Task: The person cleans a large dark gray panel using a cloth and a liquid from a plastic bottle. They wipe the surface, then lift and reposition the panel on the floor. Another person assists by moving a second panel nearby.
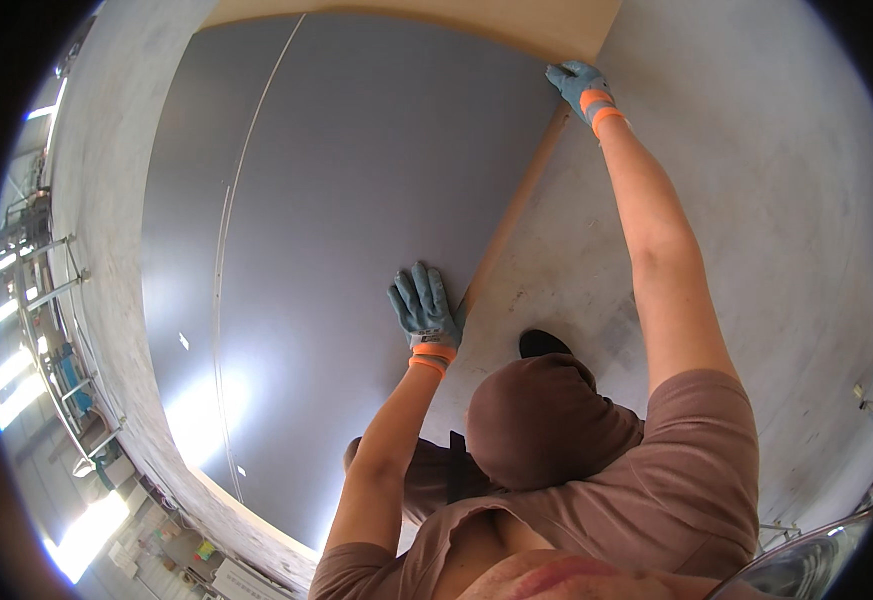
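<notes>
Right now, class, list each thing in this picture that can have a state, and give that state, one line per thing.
Large grey panel: lying flat on the concrete floor, glossy, with glare patches.
Left hand: gloved, palm pressed flat on the panel near its edge.
Right hand: gloved, arm stretched out, gripping the panel's far corner.
Tan board: beyond the panel's far edge.

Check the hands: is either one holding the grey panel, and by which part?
The right hand grips the large grey panel at its far corner. The left hand lies flat on the panel's face near the side edge, pressing, not gripping.
</notes>
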`<state>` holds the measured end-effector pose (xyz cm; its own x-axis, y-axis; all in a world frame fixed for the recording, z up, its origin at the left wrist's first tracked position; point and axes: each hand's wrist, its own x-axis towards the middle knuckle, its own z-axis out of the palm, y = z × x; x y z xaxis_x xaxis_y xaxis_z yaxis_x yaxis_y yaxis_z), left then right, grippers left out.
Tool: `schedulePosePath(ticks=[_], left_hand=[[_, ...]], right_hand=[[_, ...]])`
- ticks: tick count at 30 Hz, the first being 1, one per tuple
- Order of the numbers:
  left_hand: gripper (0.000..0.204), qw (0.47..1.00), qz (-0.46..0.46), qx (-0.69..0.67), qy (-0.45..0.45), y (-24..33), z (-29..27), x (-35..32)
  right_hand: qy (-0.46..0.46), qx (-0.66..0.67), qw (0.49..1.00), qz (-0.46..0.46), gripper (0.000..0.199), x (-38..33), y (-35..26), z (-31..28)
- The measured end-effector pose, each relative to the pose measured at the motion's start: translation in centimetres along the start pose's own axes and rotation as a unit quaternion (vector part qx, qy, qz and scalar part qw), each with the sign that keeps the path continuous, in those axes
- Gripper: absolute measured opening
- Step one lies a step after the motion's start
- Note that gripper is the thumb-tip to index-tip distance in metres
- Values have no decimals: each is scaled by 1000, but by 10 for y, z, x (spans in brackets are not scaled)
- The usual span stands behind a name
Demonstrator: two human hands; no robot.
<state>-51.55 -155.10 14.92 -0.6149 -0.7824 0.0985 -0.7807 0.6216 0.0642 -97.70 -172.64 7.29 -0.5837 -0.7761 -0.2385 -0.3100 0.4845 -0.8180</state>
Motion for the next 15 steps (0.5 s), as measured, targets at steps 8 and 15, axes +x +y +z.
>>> schedulePosePath(ticks=[8,15], left_hand=[[85,999,3,-8,37,2,3,-3],[80,999,29,25,38,5,5,3]], right_hand=[[228,54,972,-27,61,-31,-2,32],[150,518,807,241,91,-53,13,39]])
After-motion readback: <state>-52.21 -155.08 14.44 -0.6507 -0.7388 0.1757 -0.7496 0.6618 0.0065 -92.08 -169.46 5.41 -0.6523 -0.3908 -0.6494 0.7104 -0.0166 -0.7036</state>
